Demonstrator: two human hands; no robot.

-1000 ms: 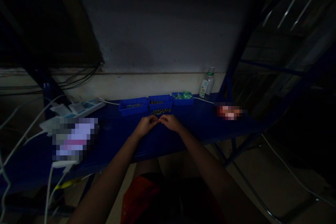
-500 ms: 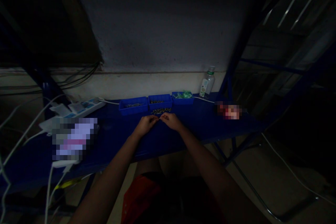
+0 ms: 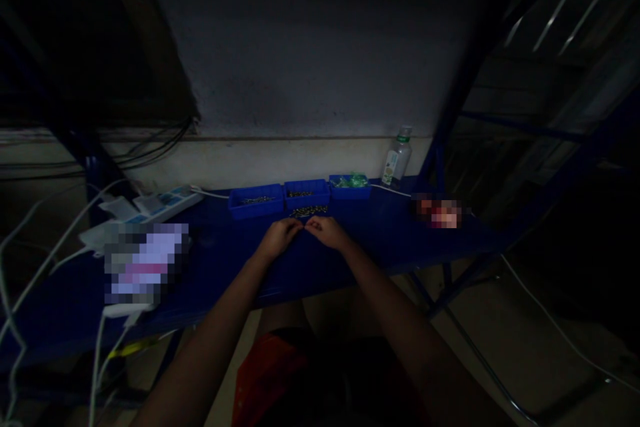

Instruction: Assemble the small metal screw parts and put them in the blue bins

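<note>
Over the blue table (image 3: 215,263), my left hand (image 3: 279,237) and my right hand (image 3: 325,231) meet fingertip to fingertip. Both are closed in a pinch, and whatever lies between the fingers is too small and dark to make out. Just beyond them is a loose pile of small brassy metal pieces (image 3: 310,211). Behind the pile, three blue bins stand in a row. Thin silvery metal pieces fill part of the left bin (image 3: 256,209); the middle bin (image 3: 307,201) has small brassy pieces. Green clear plastic (image 3: 353,181) sits in the right bin (image 3: 350,193).
A clear bottle (image 3: 397,161) stands at the back right, near a blurred-out reddish item (image 3: 439,211). On the left lie a white power strip (image 3: 145,210) with plugs and cables and a pixelated flat object (image 3: 147,263). A wall (image 3: 300,160) closes off the back.
The pinched fingertips have shifted very slightly against each other. Everything else on the table stays in place; the view moves a little.
</note>
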